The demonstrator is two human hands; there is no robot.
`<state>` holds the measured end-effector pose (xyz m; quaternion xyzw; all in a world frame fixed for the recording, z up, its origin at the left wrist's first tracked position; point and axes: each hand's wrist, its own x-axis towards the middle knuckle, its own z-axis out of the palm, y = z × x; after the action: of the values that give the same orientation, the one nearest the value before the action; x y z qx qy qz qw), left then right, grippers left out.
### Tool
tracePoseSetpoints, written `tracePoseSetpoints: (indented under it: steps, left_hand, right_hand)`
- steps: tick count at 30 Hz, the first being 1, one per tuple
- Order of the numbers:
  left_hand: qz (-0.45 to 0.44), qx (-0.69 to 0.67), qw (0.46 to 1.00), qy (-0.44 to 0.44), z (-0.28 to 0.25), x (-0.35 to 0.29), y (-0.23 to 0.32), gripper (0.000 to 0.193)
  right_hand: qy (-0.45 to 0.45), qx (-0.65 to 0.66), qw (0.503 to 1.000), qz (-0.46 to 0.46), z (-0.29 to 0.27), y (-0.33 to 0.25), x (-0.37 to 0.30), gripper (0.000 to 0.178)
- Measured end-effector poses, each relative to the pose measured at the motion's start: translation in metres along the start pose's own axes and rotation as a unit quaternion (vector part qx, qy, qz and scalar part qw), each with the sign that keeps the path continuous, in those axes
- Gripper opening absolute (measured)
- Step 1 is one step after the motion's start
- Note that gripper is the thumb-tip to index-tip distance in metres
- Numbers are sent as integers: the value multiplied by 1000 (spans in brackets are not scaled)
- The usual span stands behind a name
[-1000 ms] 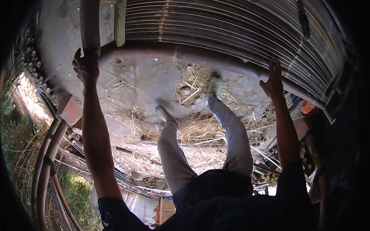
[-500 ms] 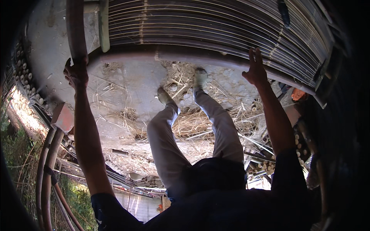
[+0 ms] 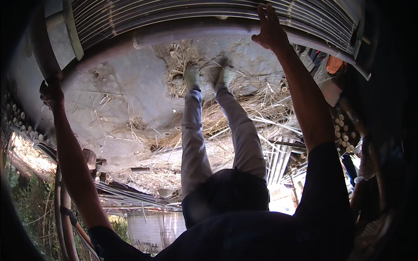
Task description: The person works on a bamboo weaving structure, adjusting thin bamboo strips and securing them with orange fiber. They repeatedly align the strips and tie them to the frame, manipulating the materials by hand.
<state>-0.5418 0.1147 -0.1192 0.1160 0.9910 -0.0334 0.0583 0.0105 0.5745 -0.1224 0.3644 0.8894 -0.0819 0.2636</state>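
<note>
A slatted frame [image 3: 174, 9], dark and apparently bamboo, spans the top of the view, with a thick round front rail [image 3: 174, 35] along its near edge. At the far left, my left hand [image 3: 52, 95] is closed around the lower end of a thick dark pole [image 3: 45, 54]; its fingers are in shadow. My right hand [image 3: 273, 34] reaches up at the right part of the rail. Two of its fingers stretch over the slats and the thumb stands apart. It grips nothing, and whether the palm presses on the rail cannot be told.
Straw and shavings [image 3: 174, 135] litter the concrete floor [image 3: 143, 82] around my feet. Cut bamboo poles show their ends at the left [image 3: 21, 122] and right [image 3: 344, 130]. An orange object [image 3: 335, 65] lies beyond the frame's right end. Curved poles [image 3: 63, 209] stand at lower left.
The frame and both hands now appear higher and farther left in view. My feet have come closer together and my legs are straighter. My right hand remains at the rail with fingers stretched.
</note>
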Motion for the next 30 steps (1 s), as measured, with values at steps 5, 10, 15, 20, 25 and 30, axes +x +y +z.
tracePoseSetpoints:
  steps: [5, 10, 15, 20, 25, 30]
  left_hand:
    - [124, 18, 992, 7, -1, 14, -14, 61]
    - [119, 14, 992, -24, 19, 57, -54, 58]
    - [-17, 28, 999, 20, 7, 68, -87, 81]
    - [-7, 70, 988, 137, 11, -19, 32, 103]
    - [281, -2, 959, -22, 21, -210, 142, 66]
    - [319, -207, 813, -441, -19, -419, 229, 46]
  right_hand:
    - [-44, 41, 998, 29, -19, -17, -6, 110]
    - [-6, 55, 998, 11, -20, -15, -3, 104]
    - [74, 99, 992, -5, -2, -11, -7, 101]
    - [193, 141, 971, 9, -3, 7, -89, 89]
    - [58, 283, 948, 135, 32, 47, -304, 86]
    - [-203, 360, 853, 319, 107, 84, -534, 84]
